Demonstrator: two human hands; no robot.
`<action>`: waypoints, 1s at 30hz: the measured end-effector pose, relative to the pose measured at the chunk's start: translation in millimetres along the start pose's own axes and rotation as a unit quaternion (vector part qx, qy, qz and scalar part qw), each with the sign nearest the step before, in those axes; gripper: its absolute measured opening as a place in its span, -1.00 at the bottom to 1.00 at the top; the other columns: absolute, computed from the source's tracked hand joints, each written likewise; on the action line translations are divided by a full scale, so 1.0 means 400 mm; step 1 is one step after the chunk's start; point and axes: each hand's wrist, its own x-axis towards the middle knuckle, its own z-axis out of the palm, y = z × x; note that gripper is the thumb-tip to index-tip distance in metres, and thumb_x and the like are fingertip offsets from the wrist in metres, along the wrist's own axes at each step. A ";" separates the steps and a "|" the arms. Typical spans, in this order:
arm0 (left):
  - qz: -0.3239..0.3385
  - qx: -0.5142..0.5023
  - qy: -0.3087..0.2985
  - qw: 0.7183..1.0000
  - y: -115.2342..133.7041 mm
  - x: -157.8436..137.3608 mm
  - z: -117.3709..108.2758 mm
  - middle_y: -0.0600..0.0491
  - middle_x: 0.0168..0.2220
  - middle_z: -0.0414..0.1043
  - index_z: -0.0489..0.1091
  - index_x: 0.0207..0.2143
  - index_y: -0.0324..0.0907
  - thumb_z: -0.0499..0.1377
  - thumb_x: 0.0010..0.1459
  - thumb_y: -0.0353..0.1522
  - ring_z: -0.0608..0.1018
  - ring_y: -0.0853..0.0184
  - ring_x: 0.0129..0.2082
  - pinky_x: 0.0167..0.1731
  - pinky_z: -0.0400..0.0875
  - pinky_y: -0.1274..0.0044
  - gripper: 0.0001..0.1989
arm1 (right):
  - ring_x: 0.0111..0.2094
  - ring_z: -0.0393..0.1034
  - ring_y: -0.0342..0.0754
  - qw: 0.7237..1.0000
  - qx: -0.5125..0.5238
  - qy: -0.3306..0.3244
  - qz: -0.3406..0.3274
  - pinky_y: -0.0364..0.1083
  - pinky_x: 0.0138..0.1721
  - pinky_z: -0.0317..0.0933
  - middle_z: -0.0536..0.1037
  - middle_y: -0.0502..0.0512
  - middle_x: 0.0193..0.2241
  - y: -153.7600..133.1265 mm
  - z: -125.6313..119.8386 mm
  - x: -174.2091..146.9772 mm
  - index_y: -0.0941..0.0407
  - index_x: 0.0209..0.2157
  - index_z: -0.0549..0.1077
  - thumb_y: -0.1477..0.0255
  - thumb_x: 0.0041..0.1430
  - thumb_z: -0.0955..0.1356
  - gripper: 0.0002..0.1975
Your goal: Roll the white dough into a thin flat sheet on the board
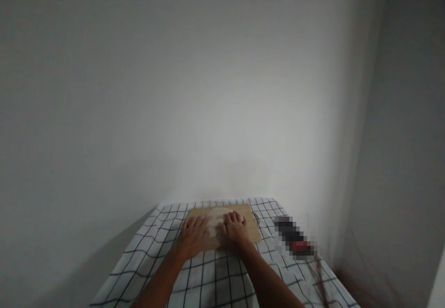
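A pale, flattened piece of dough (217,213) lies on a light wooden board (253,234) on the table. My left hand (193,234) rests on the left part of the board, fingers stretched out and a little apart, with the fingertips at the dough's left edge. On the right side of the dough, my right hand (236,230) presses down with its fingers bent over it. Both hands hide part of the dough and board.
A white cloth with dark grid lines (156,243) covers the table. Just right of the board, a small greyish round thing (256,216) partly shows. A pixelated dark and red object (295,238) lies farther right. A bare wall (222,90) stands behind the table.
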 end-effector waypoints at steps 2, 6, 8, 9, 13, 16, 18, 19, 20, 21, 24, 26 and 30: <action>0.007 0.009 0.006 1.000 0.007 -0.020 0.001 -0.07 0.36 0.29 0.25 0.37 -0.01 -0.09 0.39 -0.31 0.34 -0.01 0.33 0.32 0.12 0.05 -0.46 | 0.37 0.09 0.25 1.000 0.000 -0.001 -0.007 0.32 0.32 -0.06 0.38 0.27 0.28 -0.007 -0.008 -0.032 0.05 0.24 0.33 0.14 0.40 0.24 -0.52; 0.008 0.023 0.003 1.000 0.031 -0.056 -0.008 -0.11 0.36 0.28 0.27 0.36 -0.04 -0.06 0.37 -0.30 0.32 -0.08 0.34 0.32 0.10 -0.02 -0.47 | 0.43 -0.06 0.29 1.000 0.007 -0.018 -0.023 0.35 0.33 -0.11 0.21 0.33 0.38 -0.015 -0.043 -0.096 0.09 0.37 0.17 0.07 0.41 0.21 -0.37; 0.004 0.019 -0.005 1.000 0.045 -0.067 -0.026 -0.11 0.34 0.31 0.30 0.33 -0.03 -0.06 0.37 -0.29 0.33 -0.08 0.33 0.31 0.11 -0.03 -0.48 | 0.43 -0.08 0.29 0.999 0.011 -0.037 -0.032 0.36 0.32 -0.09 0.16 0.32 0.41 -0.017 -0.065 -0.121 0.07 0.39 0.14 0.07 0.42 0.20 -0.36; -0.001 0.014 -0.010 1.000 0.051 -0.070 -0.038 -0.12 0.33 0.33 0.31 0.32 -0.03 -0.07 0.37 -0.30 0.35 -0.06 0.31 0.30 0.13 -0.02 -0.48 | 0.43 -0.07 0.28 0.998 0.012 -0.045 -0.034 0.35 0.31 -0.06 0.15 0.31 0.41 -0.018 -0.075 -0.131 0.06 0.39 0.14 0.07 0.43 0.20 -0.37; -0.032 -0.020 -0.053 0.998 0.064 -0.061 -0.085 -0.11 0.30 0.38 0.30 0.33 -0.05 -0.06 0.33 -0.37 0.42 0.09 0.26 0.28 0.23 0.15 -0.46 | 0.40 0.01 0.25 0.999 0.000 -0.050 -0.021 0.32 0.24 0.07 0.22 0.28 0.37 -0.032 -0.100 -0.146 0.01 0.36 0.17 0.16 0.42 0.22 -0.44; -0.029 -0.026 -0.081 0.996 0.063 -0.051 -0.112 -0.06 0.30 0.37 0.28 0.33 -0.05 0.01 0.20 -0.48 0.41 0.16 0.27 0.26 0.26 0.24 -0.36 | 0.34 0.11 0.30 0.998 -0.023 -0.052 -0.017 0.33 0.17 0.14 0.28 0.33 0.32 -0.045 -0.117 -0.138 0.02 0.30 0.24 0.20 0.38 0.27 -0.48; -0.023 -0.020 -0.093 0.995 0.063 -0.049 -0.128 -0.05 0.32 0.34 0.28 0.33 -0.04 0.04 0.13 -0.54 0.38 0.16 0.30 0.28 0.23 0.26 -0.30 | 0.25 0.23 0.31 0.997 -0.046 -0.056 -0.019 0.34 0.13 0.17 0.37 0.36 0.24 -0.047 -0.136 -0.130 0.07 0.21 0.34 0.28 0.36 0.29 -0.57; -0.022 -0.018 -0.099 0.995 0.064 -0.049 -0.136 -0.04 0.33 0.33 0.29 0.32 -0.04 0.04 0.11 -0.56 0.37 0.16 0.31 0.28 0.23 0.26 -0.29 | 0.20 0.30 0.29 0.997 -0.055 -0.058 -0.020 0.32 0.10 0.18 0.43 0.36 0.18 -0.045 -0.148 -0.128 0.09 0.15 0.40 0.32 0.35 0.29 -0.62; -0.022 -0.018 -0.103 0.994 0.066 -0.050 -0.143 -0.03 0.34 0.32 0.30 0.31 -0.02 0.05 0.10 -0.56 0.36 0.16 0.32 0.28 0.24 0.26 -0.30 | 0.14 0.35 0.27 0.996 -0.062 -0.060 -0.024 0.29 0.09 0.19 0.48 0.34 0.12 -0.039 -0.160 -0.126 0.10 0.08 0.44 0.35 0.35 0.28 -0.68; -0.024 -0.020 -0.106 0.994 0.068 -0.051 -0.150 -0.03 0.34 0.32 0.32 0.29 -0.01 0.06 0.11 -0.56 0.36 0.15 0.32 0.26 0.26 0.25 -0.32 | 0.09 0.40 0.24 0.995 -0.063 -0.065 -0.029 0.26 0.07 0.21 0.52 0.31 0.06 -0.031 -0.173 -0.125 0.11 0.03 0.48 0.36 0.35 0.28 -0.72; -0.025 -0.041 -0.104 0.993 0.071 -0.053 -0.163 -0.02 0.33 0.33 0.35 0.26 0.03 0.09 0.16 -0.49 0.37 0.14 0.31 0.24 0.30 0.24 -0.39 | 0.02 0.46 0.14 0.994 -0.057 -0.078 -0.057 0.15 0.07 0.20 0.59 0.20 -0.04 0.011 -0.212 -0.116 0.08 -0.10 0.54 0.34 0.32 0.33 -0.80; -0.011 -0.071 -0.099 0.993 0.070 -0.048 -0.159 -0.03 0.32 0.35 0.34 0.26 0.02 0.08 0.23 -0.43 0.40 0.15 0.29 0.24 0.30 0.26 -0.45 | 0.02 0.47 0.11 0.993 -0.056 -0.080 -0.069 0.10 0.08 0.19 0.60 0.19 -0.06 0.051 -0.240 -0.098 0.08 -0.13 0.55 0.36 0.32 0.34 -0.82; 0.026 -0.128 -0.081 0.988 0.065 -0.019 -0.110 -0.03 0.26 0.42 0.35 0.24 -0.05 0.02 0.28 -0.44 0.47 0.24 0.23 0.22 0.37 0.37 -0.51 | 0.05 0.45 0.09 0.994 -0.053 -0.072 -0.069 0.00 0.01 0.23 0.58 0.17 -0.03 0.131 -0.286 -0.048 0.07 -0.10 0.56 0.39 0.30 0.34 -0.80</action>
